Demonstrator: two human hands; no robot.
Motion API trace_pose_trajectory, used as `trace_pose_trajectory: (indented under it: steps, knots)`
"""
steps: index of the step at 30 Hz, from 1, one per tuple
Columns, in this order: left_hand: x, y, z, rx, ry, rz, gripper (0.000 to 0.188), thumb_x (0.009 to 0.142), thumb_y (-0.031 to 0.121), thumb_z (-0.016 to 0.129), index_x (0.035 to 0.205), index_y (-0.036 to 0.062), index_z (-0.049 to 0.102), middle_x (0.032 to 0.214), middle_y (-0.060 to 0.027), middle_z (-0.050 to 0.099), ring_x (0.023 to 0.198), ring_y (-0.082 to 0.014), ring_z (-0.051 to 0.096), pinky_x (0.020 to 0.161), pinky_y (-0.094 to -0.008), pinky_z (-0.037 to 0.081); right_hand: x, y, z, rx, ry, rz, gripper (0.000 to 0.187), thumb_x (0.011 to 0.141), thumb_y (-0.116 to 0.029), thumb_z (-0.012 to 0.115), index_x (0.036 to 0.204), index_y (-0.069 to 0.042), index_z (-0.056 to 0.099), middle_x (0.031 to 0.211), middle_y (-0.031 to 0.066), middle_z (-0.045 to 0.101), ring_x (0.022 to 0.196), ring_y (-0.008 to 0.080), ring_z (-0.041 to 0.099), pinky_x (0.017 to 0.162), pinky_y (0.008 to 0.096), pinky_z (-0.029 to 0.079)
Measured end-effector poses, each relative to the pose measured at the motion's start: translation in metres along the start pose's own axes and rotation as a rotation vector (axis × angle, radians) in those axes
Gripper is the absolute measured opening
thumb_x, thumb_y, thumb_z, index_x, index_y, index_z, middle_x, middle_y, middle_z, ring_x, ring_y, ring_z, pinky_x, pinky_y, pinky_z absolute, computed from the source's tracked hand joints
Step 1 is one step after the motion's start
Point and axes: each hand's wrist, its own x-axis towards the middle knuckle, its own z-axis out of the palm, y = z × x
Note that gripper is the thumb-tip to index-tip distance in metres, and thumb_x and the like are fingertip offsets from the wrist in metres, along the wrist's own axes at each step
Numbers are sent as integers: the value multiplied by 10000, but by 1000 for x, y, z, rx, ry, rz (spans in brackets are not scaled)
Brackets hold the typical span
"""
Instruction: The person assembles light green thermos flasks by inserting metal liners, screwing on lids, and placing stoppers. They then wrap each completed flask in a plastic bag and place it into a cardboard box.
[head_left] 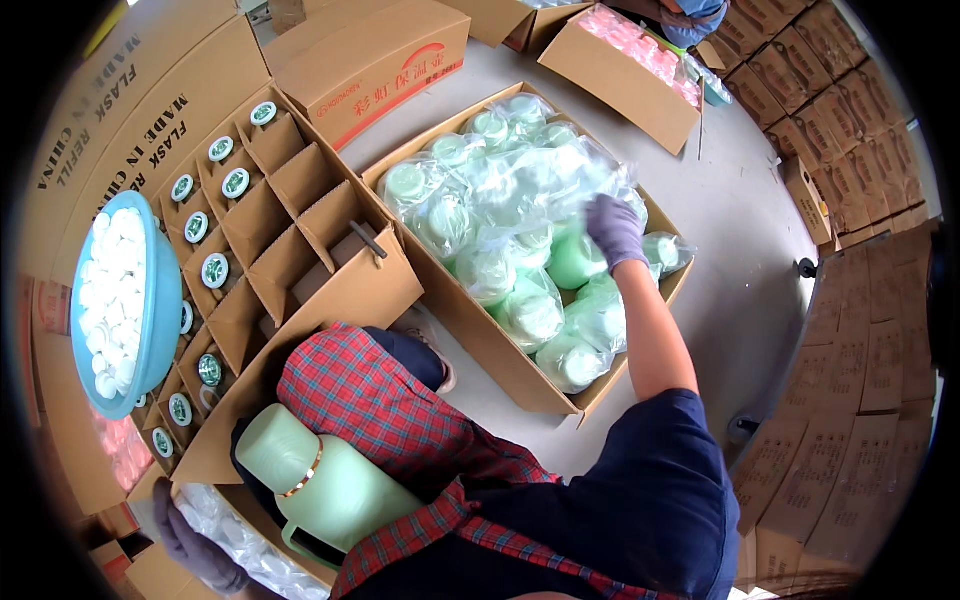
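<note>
My right hand (615, 230), in a grey-purple glove, is closed on a clear plastic bag (535, 190) over an open carton (500, 355). Its fingertips are slightly blurred. Several pale green flask parts (535, 310) in clear plastic fill that carton. At the lower left, my gloved left hand (195, 540) has its fingers stretched out along the edge of a box holding clear plastic-wrapped items (250, 545). A mint green vacuum flask (350, 480) with a handle and a copper-coloured ring lies tilted across my lap, against my red checked apron (375, 390).
On the left, a divided carton (340, 300) holds several flasks with round white-and-green tops. A blue basin (150, 350) of white caps rests on its left side. Behind stands a carton of pink items (625, 65), near another person's blue sleeve (692, 22). Stacked cartons (850, 400) line the right.
</note>
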Motion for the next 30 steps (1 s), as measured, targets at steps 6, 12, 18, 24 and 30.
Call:
trace_pose_trajectory:
  steps: [6,12,18,24,30]
  knots:
    - [63,105,112,-184,-786,372,860,767,265,809,1465,-31,404,1524,-197,418,1382,-333,435,1142,-444,333,-83,-267,-170,712,22,-1435,289,891,-326,642,971,-53,691,826,148,693,760,241,689,723,395,534]
    - [132,151,196,-625,-544,-84,598,885,-10,672,1428,-25,422,1051,-109,664,935,-158,655,871,-296,534,-51,-377,-174,1829,-598,-657,464,939,-292,643,1267,31,580,1159,154,636,1070,215,631,940,332,509]
    - [160,91,161,-861,-358,-240,461,931,150,669,1317,-70,548,1124,-102,639,1032,-160,618,913,-289,511,-173,-333,-112,852,-46,-1343,1046,741,-413,832,1512,44,292,1509,277,372,1440,407,333,1165,437,304]
    - [111,81,160,-1048,-662,233,965,833,62,733,1592,100,138,1536,-186,346,1378,-216,400,1133,-394,354,-176,-371,-50,1380,-110,-1002,216,932,-39,564,1110,19,670,920,140,705,753,262,650,697,339,541]
    - [103,26,129,173,-77,306,568,808,88,754,1342,44,565,879,-42,630,817,-151,624,712,-334,507,-139,-325,-22,1163,174,-623,230,965,-48,545,1151,16,665,1029,125,684,948,197,650,886,306,514]
